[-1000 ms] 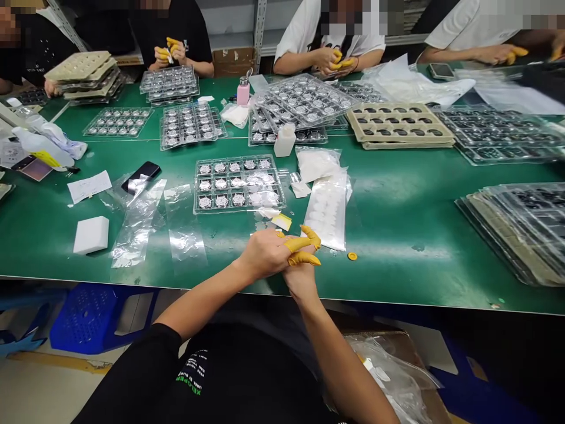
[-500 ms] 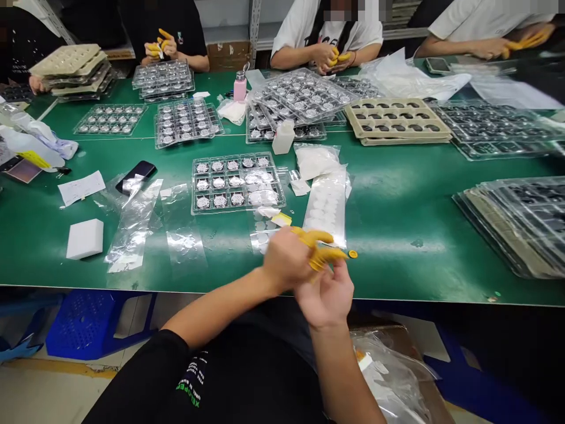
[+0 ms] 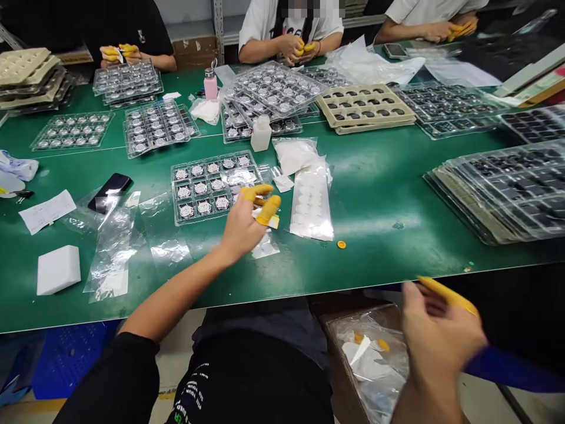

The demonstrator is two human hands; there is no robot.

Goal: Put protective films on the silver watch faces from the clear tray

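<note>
own hands (image 3: 248,224) (image 3: 444,333): 2 | nearest tray (image 3: 201,187): 1 | yellow ring (image 3: 341,244): 1

1. On the worktop (image 3: 375,221), tray (image 3: 195,219); phone (image 3: 110,189) left of it; block (image 3: 59,270) before and left of that;
2. right of the tray, bag of discs (image 3: 311,203); bottle (image 3: 261,135) behind both;
3. farther right, tray stack (image 3: 498,200);
4. below the near edge, carton (image 3: 392,320); plastic (image 3: 366,359) in it.

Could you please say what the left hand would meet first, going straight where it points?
The left hand would probably meet the small white packet, though the hand's height is unclear.
</note>
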